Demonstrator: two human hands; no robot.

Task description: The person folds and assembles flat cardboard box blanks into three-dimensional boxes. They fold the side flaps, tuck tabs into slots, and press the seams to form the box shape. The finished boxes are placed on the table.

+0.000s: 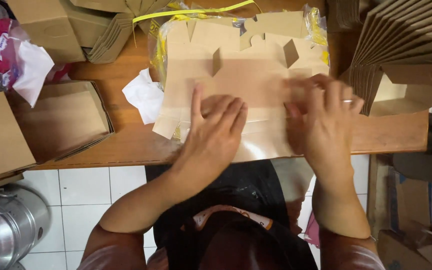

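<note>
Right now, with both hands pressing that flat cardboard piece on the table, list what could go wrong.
1. The flat cardboard blank overhangs the table edge near the body; pressing there could bend it off its crease.
2. It lies on a loose plastic-wrapped stack, so it might slide under the left hand and right hand.
3. The crumpled white paper touches the blank's left flap and could get caught in a fold.

left: open box (63, 120) and white tissue (145, 95) crowd desk (391, 135) | right: stacked flat cartons (406, 45) block | free: bare strip along near right edge
</note>
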